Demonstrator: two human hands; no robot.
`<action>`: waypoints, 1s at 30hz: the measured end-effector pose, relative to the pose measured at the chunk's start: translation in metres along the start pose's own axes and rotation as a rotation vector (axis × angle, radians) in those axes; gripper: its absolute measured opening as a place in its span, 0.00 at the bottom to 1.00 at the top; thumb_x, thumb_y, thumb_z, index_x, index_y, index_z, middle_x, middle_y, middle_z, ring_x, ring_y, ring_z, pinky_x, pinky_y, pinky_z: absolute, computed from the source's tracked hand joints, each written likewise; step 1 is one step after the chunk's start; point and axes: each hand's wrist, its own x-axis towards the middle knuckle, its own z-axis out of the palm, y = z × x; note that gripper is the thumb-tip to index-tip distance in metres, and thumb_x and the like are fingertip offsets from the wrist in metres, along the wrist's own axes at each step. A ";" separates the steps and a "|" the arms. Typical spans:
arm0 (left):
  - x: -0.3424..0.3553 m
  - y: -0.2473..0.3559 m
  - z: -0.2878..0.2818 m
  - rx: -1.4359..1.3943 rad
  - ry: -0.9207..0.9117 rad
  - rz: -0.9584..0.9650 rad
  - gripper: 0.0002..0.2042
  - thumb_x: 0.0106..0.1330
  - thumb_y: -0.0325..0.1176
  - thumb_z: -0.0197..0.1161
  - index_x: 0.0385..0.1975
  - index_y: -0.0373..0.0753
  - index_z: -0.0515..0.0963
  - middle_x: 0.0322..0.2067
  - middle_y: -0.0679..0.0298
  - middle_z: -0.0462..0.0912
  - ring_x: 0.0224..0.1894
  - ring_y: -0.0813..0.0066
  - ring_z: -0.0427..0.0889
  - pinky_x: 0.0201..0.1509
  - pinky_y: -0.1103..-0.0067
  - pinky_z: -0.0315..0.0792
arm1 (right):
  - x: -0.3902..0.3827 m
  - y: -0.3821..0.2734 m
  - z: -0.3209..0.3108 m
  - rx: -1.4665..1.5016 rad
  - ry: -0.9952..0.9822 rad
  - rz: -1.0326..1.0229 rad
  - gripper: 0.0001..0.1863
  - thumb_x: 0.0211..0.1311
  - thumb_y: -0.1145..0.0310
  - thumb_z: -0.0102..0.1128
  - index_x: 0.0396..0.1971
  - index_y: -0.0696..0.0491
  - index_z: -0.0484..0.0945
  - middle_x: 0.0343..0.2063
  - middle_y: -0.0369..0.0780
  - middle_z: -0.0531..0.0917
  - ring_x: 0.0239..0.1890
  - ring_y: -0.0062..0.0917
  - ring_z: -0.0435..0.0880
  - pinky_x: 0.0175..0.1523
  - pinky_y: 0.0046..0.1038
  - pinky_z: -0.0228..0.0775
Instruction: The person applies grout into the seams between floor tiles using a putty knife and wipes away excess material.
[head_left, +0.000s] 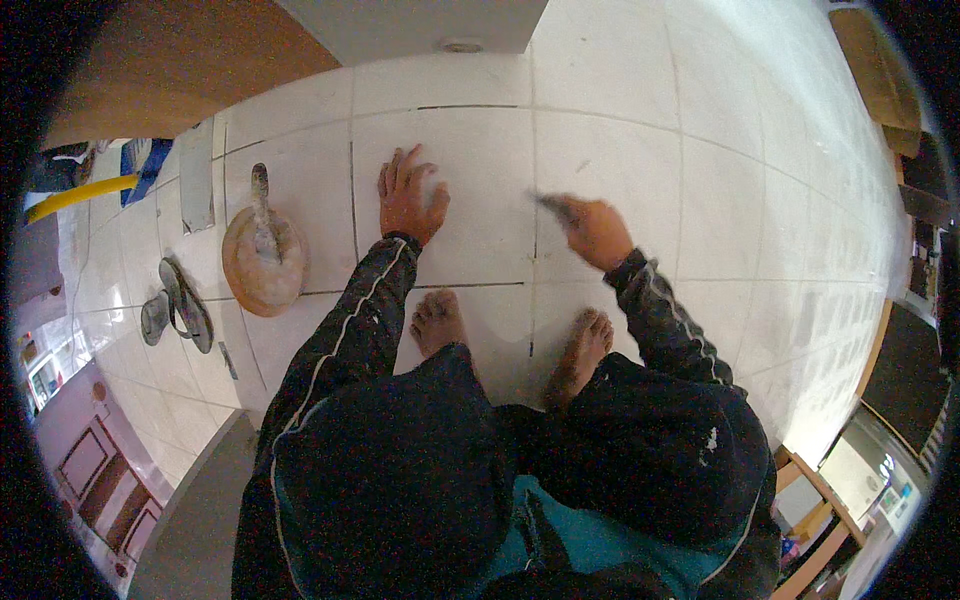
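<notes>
My left hand [408,203] rests palm down on a white floor tile [470,235], its fingers spread and nothing in it. To the right, my right hand [602,236] is closed around a small dark hand tool [553,204]; motion blur hides its exact kind. The tool's tip is at a joint between two tiles. Some joints show dark, others pale. Left of my left hand stands a shallow tan basin [240,275], smeared with pale material. A trowel [262,205] with a crusted handle leans in it.
My bare feet [438,322] are on the tiles just in front of me. A pair of sandals [186,305] lies at the left. Beyond them are a yellow bar [85,197] and a pale flat strip [197,180]. A grey block-like base [420,30] stands at the far side.
</notes>
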 end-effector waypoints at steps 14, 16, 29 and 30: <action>0.000 -0.005 -0.005 0.006 -0.040 -0.023 0.14 0.62 0.37 0.60 0.46 0.41 0.75 0.64 0.56 0.65 0.69 0.48 0.58 0.71 0.54 0.51 | 0.001 -0.079 0.066 -0.333 -0.093 -0.090 0.28 0.61 0.71 0.49 0.60 0.67 0.62 0.49 0.63 0.77 0.42 0.48 0.84 0.44 0.43 0.78; -0.005 -0.008 -0.002 0.097 -0.071 -0.003 0.14 0.63 0.36 0.59 0.46 0.41 0.75 0.65 0.57 0.65 0.68 0.48 0.58 0.71 0.55 0.51 | 0.017 -0.075 0.034 -0.261 -0.118 -0.098 0.28 0.59 0.73 0.50 0.61 0.63 0.63 0.48 0.58 0.79 0.39 0.46 0.84 0.41 0.42 0.78; 0.001 0.001 0.000 0.041 -0.023 -0.026 0.13 0.63 0.39 0.59 0.45 0.44 0.74 0.62 0.60 0.68 0.68 0.48 0.60 0.71 0.54 0.51 | -0.016 0.055 0.002 -0.195 -0.171 -0.517 0.26 0.44 0.85 0.55 0.43 0.42 0.80 0.47 0.37 0.80 0.55 0.36 0.74 0.56 0.35 0.74; 0.001 0.002 0.001 0.027 -0.022 -0.044 0.13 0.63 0.39 0.59 0.45 0.44 0.74 0.62 0.60 0.68 0.68 0.48 0.60 0.71 0.54 0.51 | -0.016 0.058 -0.003 -0.211 -0.160 -0.554 0.24 0.47 0.82 0.53 0.43 0.42 0.81 0.43 0.37 0.82 0.50 0.38 0.79 0.52 0.37 0.76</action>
